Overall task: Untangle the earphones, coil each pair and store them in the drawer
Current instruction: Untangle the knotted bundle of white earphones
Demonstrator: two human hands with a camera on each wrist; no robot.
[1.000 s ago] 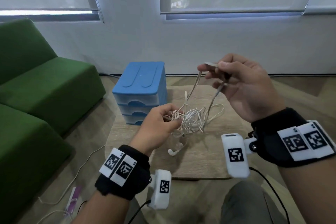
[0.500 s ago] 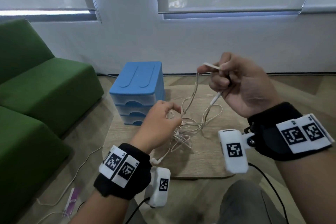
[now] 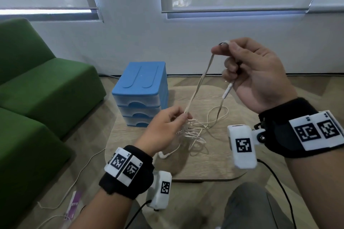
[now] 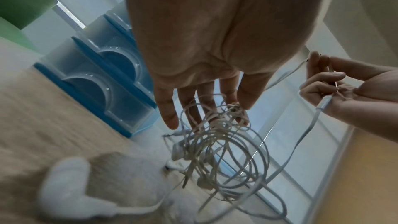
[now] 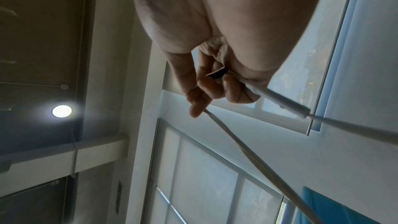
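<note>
step: untangling | right hand (image 3: 260,78) at 1 o'clock, fingers curled, cord (image 3: 200,82) pinched taut | left hand (image 3: 165,126) pinching tangle (image 3: 193,132) above table (image 3: 214,169) centre | drawers (image 3: 141,91) at 11 o'clock | advice: strand to be drawn slowly, knots kept loose

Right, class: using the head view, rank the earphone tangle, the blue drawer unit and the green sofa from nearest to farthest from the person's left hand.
1. Earphone tangle: held at the left hand's fingertips, hanging just right of it.
2. Blue drawer unit: on the table behind the hand, slightly left.
3. Green sofa: off the table, far left.
</note>
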